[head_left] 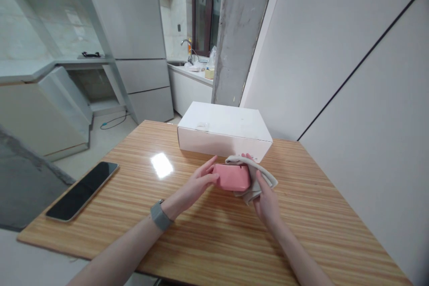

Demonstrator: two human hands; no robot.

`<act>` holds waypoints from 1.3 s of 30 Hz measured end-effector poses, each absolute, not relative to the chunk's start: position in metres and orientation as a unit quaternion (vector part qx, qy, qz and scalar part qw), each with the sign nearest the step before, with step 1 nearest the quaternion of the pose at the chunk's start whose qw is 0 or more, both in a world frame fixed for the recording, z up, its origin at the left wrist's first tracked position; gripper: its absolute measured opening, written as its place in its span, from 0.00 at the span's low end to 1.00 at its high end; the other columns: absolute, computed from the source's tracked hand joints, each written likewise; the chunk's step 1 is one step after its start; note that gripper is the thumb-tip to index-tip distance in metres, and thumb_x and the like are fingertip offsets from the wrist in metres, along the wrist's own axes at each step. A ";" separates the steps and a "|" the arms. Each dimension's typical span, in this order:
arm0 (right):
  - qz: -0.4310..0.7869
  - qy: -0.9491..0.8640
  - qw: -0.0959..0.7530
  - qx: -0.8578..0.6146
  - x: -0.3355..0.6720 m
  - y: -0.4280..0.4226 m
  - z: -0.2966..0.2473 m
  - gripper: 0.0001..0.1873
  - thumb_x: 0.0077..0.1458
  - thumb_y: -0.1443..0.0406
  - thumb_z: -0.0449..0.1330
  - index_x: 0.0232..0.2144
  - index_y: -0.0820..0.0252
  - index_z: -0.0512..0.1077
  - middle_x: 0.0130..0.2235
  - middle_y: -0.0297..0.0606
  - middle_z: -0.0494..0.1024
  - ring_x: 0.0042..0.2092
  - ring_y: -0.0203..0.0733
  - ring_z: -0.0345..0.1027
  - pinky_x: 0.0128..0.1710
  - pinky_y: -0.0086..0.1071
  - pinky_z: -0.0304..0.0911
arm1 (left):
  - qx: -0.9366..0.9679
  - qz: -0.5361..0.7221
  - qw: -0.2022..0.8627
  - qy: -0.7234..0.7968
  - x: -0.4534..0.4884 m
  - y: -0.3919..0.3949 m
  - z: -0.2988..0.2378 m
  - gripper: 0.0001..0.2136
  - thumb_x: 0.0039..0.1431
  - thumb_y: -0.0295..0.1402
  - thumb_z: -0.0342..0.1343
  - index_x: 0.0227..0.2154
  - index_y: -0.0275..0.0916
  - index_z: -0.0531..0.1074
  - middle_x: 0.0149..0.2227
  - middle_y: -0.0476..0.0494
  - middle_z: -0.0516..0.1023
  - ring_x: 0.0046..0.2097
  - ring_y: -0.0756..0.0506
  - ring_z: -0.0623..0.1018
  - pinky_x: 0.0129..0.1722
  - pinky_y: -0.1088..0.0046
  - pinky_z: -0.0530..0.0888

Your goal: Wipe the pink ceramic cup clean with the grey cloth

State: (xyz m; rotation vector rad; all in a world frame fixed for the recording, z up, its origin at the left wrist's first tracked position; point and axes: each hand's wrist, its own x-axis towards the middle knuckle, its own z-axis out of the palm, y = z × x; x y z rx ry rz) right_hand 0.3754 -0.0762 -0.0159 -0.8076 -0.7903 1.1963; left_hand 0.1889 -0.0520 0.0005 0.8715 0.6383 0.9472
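Observation:
A small glossy pink case point(232, 177) with rounded corners is held up over the table; I cannot tell exactly what kind it is. My left hand point(200, 182) grips its left end between thumb and fingers. A light grey cloth point(264, 178) is folded around the case's right end and hangs below it. My right hand point(267, 199) pinches this cloth, thumb on the near side and fingertips showing at the far side, pressing it against the case. Part of the case's right end is hidden under the cloth.
A white cardboard box point(224, 120) stands on the wooden table point(187, 241) just beyond my hands. At the left edge lies a black-screened smartphone point(83, 191). A white wall point(351, 53) rises on the right. Behind are a fridge point(134, 22) and a sink counter point(191, 81).

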 end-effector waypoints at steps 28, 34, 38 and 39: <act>0.475 -0.555 0.556 -0.397 0.363 -0.102 -0.020 0.29 0.65 0.53 0.52 0.65 0.41 0.53 0.70 0.22 0.49 0.72 0.40 0.33 0.71 0.42 0.25 | 0.506 0.500 0.578 0.401 0.199 -0.059 -0.012 0.41 0.40 0.36 0.72 0.59 0.40 0.61 0.53 0.37 0.70 0.53 0.39 0.72 0.54 0.61 0.68; 0.472 -0.545 0.562 -0.405 0.365 -0.099 -0.019 0.30 0.62 0.55 0.57 0.65 0.44 0.56 0.69 0.25 0.54 0.71 0.43 0.36 0.71 0.45 0.30 | 0.463 0.493 0.625 0.390 0.198 -0.058 -0.007 0.38 0.42 0.37 0.70 0.58 0.38 0.63 0.51 0.37 0.71 0.53 0.39 0.71 0.55 0.62 0.66; 0.517 -0.419 0.631 -0.398 0.367 -0.086 -0.017 0.27 0.58 0.54 0.61 0.59 0.47 0.66 0.65 0.28 0.64 0.70 0.46 0.45 0.70 0.45 0.37 | 0.346 0.477 0.743 0.317 0.193 -0.054 0.004 0.33 0.49 0.35 0.60 0.60 0.35 0.63 0.46 0.39 0.76 0.48 0.42 0.74 0.51 0.65 0.66; 0.521 -0.390 0.649 -0.394 0.368 -0.083 -0.016 0.25 0.57 0.55 0.62 0.57 0.48 0.69 0.64 0.29 0.66 0.69 0.46 0.47 0.70 0.45 0.38 | 0.333 0.467 0.759 0.308 0.191 -0.054 0.007 0.34 0.49 0.33 0.59 0.61 0.34 0.61 0.45 0.39 0.77 0.46 0.43 0.75 0.50 0.65 0.67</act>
